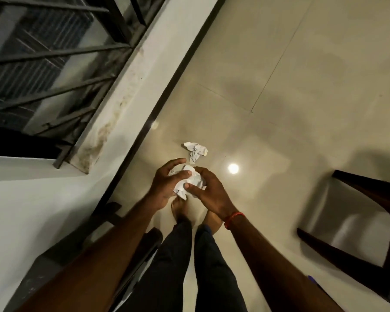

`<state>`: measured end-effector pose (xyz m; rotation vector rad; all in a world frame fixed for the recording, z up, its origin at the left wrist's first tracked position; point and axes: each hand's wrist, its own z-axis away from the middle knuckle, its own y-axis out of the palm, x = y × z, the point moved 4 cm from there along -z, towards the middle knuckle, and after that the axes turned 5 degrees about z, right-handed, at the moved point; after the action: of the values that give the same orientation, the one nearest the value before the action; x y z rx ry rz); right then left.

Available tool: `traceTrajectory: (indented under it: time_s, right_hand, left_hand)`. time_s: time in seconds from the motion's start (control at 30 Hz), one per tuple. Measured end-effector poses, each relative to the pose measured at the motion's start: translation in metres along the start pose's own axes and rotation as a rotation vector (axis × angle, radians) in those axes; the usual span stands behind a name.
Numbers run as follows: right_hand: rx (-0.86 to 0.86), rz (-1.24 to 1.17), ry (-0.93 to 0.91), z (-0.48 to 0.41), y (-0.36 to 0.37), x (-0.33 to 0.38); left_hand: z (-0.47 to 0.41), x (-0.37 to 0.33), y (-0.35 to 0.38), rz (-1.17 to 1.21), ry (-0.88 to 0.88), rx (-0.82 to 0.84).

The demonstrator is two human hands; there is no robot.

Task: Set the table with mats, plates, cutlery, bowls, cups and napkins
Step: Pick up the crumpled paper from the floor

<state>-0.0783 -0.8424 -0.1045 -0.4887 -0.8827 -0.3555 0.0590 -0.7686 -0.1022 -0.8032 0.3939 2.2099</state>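
Grillwork of a barred window [54, 52] occupies the far left, above a stained white wall [20, 210] that meets the tiled floor [279, 75] along a dark skirting strip [167, 86]. No table, mat, plate or cup is in view.

Left of centre, the left hand [164, 183] is raised above the person's bare feet [180, 210], its fingers curled round a crumpled white napkin [189, 179] with the thumb laid across the front. The right hand [209, 190] grips the same napkin from the other side, thumb pressed against it; a red band [233, 218] sits on that wrist. The napkin is therefore held in the air between both hands, not set down anywhere.

Just beyond the hands, a second napkin [196, 150] lies crumpled on the floor, apart from the held one. To its right is a bright lamp reflection [233, 168]; further right stands a dark wooden chair [369, 199].

Assessment of risk: both napkins appear creased, and one is in contact with the floor, so laying either at a place setting would likely give an untidy or soiled result. Stooping for the floor piece with both hands occupied could let the held napkin slip. The glossy tile under bare feet may also be slick.
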Motion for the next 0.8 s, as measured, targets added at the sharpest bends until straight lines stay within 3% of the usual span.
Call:
traceTrajectory:
  time_s: [0.33, 0.63, 0.8]
  right_hand:
    - [0.011, -0.072, 0.129, -0.145, 0.034, -0.116]
    - [-0.249, -0.067, 0.103, -0.248, 0.062, -0.220]
    - [-0.226, -0.106, 0.191, -0.302, 0.073, -0.274]
  left_hand:
    - [-0.176, 0.074, -0.014, -0.043, -0.051, 0.030]
    - [-0.298, 0.139, -0.003, 0.064, -0.117, 0.072]
    - [-0.359, 0.167, 0.005, 0.091, -0.134, 0.032]
